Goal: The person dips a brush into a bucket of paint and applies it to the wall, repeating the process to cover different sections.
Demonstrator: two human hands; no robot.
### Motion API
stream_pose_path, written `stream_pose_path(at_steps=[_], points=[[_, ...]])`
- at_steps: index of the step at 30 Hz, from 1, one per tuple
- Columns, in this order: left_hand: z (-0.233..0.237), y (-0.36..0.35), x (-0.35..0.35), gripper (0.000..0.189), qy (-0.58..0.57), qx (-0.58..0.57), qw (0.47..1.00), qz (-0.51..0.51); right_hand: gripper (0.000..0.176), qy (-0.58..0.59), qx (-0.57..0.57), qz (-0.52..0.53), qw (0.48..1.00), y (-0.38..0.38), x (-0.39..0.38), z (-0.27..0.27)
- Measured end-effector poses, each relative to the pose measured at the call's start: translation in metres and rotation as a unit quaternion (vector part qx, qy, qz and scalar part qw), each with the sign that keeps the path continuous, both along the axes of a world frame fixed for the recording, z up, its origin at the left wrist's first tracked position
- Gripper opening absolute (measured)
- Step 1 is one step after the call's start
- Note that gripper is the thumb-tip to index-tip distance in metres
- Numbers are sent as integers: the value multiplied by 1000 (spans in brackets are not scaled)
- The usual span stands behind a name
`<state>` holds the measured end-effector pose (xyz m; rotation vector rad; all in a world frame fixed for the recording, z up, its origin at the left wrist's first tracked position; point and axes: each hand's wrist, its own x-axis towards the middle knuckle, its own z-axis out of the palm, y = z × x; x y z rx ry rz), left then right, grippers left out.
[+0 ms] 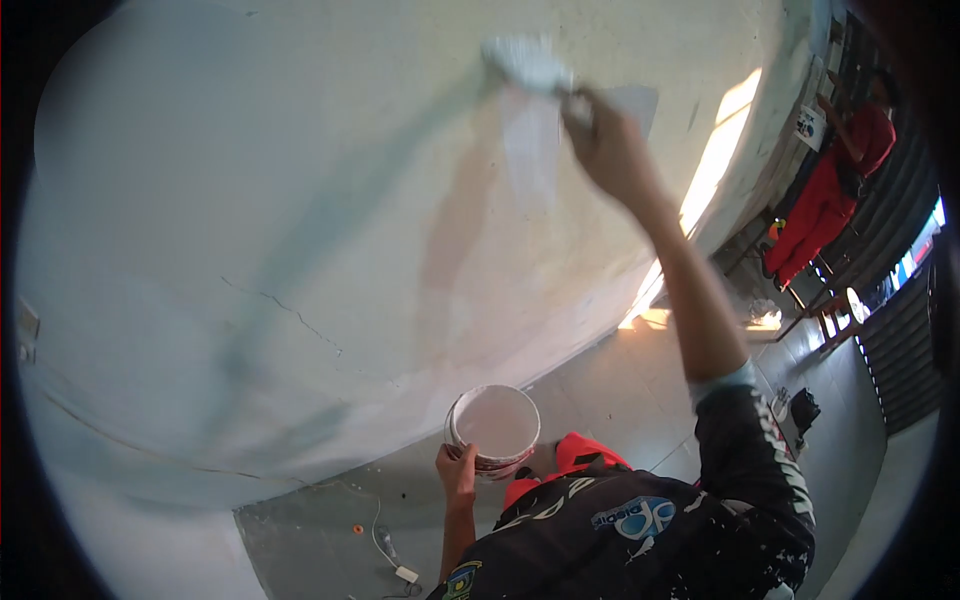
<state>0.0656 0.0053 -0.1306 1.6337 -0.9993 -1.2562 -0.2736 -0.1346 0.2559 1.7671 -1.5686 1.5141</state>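
My right hand (605, 145) is raised high and closed around the handle of a wide paintbrush (530, 65). The brush head, wet with whitish paint and slightly blurred, is at the wall (400, 240). Just below it runs a fresh pale paint streak (532, 145). Low in front of my body, my left hand (458, 472) grips the side of a round paint bucket (496, 420). The bucket is upright, with pale paint inside and smears on its rim and outside.
A crack (285, 308) crosses the wall. On the floor at lower left lie a power strip (406, 574) with a cable and a small orange ring (358, 528). At right, a person in red (835, 190) stands near a wooden chair (835, 318).
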Motion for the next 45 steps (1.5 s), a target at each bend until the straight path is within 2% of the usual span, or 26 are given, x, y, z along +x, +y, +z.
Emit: stream_pose_path(at_steps=[1, 2, 3, 6, 7, 8, 10, 12, 14, 16, 18, 20, 23, 25, 27, 29, 30, 32, 35, 38, 39, 40, 41, 42, 43, 45], points=[[-3, 3, 1, 24, 0, 0, 1000, 6, 27, -51, 104, 8, 993, 10, 7, -31], [-8, 7, 3, 24, 28, 13, 999, 19, 27, -27, 121, 5, 992, 9, 4, -76], [-11, 8, 1, 24, 58, 25, 997, 33, 27, -63, 211, 7, 975, 18, 6, -108], [12, 22, -3, 24, 84, 20, 995, 54, 26, -42, 318, 68, 945, 24, -9, -220], [17, 26, -5, 24, 87, 14, 994, 63, 25, -31, 345, 69, 936, 24, -12, -238], [22, 29, -7, 24, 79, 8, 994, 70, 25, -56, 381, 59, 921, 26, -8, -234], [28, 37, -8, 23, 68, -2, 994, 85, 25, -62, 343, 50, 936, 14, -1, -201], [27, 49, -11, 24, 79, -57, 990, 98, 25, -66, 324, 46, 943, 1, -1, -132], [16, 55, -8, 23, 68, -63, 990, 105, 25, -42, 184, 80, 979, -2, 1, -57], [15, 61, -10, 23, 56, -65, 990, 113, 24, -59, 82, 78, 992, 4, 12, 25], [27, 68, -20, 23, 97, -60, 984, 139, 26, -41, 6, 68, 997, 5, 21, 86], [54, 74, -31, 24, 78, -51, 985, 143, 27, -41, -54, 93, 993, 3, 23, 116], [63, 81, -36, 26, 60, -37, 984, 164, 27, 4, -67, 59, 996, -4, 26, 108], [58, 85, -35, 26, 62, -32, 981, 181, 27, 11, -30, 58, 998, -24, 22, 50], [45, 80, -34, 26, 77, -4, 978, 194, 38, 55, 2, 26, 998, -39, 13, -45], [39, 77, -31, 26, 75, -15, 981, 180, 40, 29, 131, 28, 991, -16, 16, -119], [36, 77, -27, 26, 67, -18, 983, 168, 36, 5, 206, 26, 978, -8, 16, -149], [25, 70, -22, 25, 51, -31, 986, 155, 26, -40, 317, 50, 946, 4, 10, -193], [43, 59, -20, 24, 39, -42, 989, 138, 22, -115, 340, 41, 933, 2, -9, -216], [54, 54, -7, 22, 64, -57, 990, 113, 24, -83, 239, 61, 966, -24, -22, -144], [55, 51, -1, 21, 71, -77, 990, 95, 23, -123, 270, 61, 953, -15, -20, -86], [49, 47, -5, 21, 69, -78, 990, 91, 23, -88, 154, 56, 983, -12, -28, -49], [40, 41, 2, 20, 68, -102, 988, 91, 24, -84, 116, 69, 987, -15, -30, -10], [34, 37, 6, 20, 68, -124, 986, 90, 27, -86, 94, 38, 991, -6, -22, 38], [39, 36, 3, 20, 69, -123, 986, 86, 27, -59, 19, 32, 998, -13, -26, 66], [59, 32, -1, 19, 51, -54, 992, 97, 27, -55, -34, 19, 998, -13, -21, 120]])
